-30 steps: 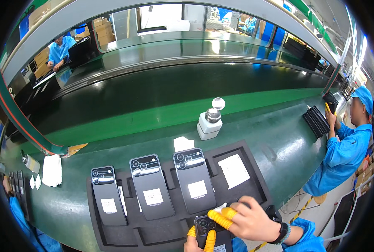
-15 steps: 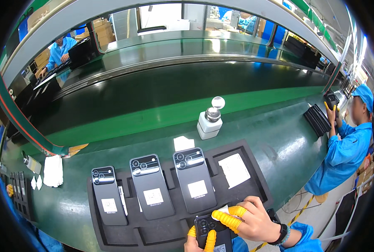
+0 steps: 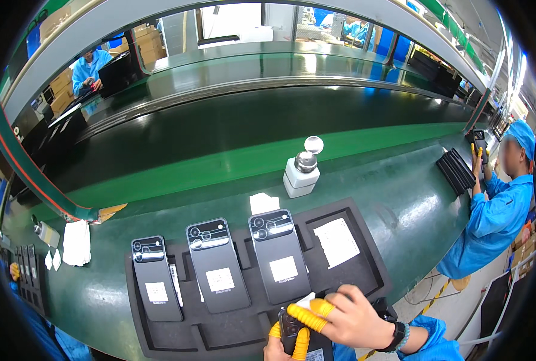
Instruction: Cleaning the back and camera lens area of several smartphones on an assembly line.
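Observation:
My left hand, with yellow finger cots, grips a dark smartphone at the lower edge, its back facing up. Pinched in my right hand, also in yellow cots, is a small white wipe. Those fingers press over the phone's camera block and partly hide it. Beyond my hands lies a black foam tray. Three grey phones rest in it, back up with white labels: a left one, a middle one and a right one.
A white paper sheet fills the tray's right slot. Behind the tray stand a white pump bottle and a folded white cloth. White wipes are stacked at left. At right, a co-worker in blue handles a phone near black trays.
My right hand has slid left with the wipe across the phone's camera block, covering more of it. My left hand keeps its hold. The co-worker at right has turned the phone.

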Available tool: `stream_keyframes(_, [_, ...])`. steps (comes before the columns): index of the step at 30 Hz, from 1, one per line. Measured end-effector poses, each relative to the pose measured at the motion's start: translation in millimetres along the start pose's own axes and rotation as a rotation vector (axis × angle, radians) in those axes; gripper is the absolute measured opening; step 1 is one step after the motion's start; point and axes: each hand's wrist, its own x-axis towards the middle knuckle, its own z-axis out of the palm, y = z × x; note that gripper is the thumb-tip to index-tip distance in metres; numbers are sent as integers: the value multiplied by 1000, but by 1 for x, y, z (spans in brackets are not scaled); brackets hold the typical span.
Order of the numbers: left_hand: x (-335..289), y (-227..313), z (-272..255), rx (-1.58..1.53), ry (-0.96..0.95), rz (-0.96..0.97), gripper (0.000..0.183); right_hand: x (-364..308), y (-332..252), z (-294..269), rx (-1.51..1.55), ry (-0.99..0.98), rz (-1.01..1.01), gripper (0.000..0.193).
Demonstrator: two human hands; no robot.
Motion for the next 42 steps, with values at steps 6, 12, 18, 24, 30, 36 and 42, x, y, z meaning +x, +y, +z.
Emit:
stream_keyframes(6, [1,7,1,-36,-1,-22,38,-7,7,4,165,30,147,37])
stream_keyframes(12, [1,9,1,-37,1,-36,39,-9,7,5,221,48,181,37])
stream_keyframes(18, [1,11,2,-31,7,-47,39,-11,7,7,262,30,198,36])
stream_keyframes(24, [1,11,2,-40,14,-16,38,-10,5,7,255,24,203,36])
stream_keyframes(30, [1,10,2,-50,15,-17,38,-9,-2,14,441,285,336,41])
stream_keyframes(36, [1,9,1,-21,10,-27,40,-7,-3,13,449,310,367,42])
stream_keyframes(42, [1,10,1,-32,-2,-42,40,-6,-2,13,461,307,392,39])
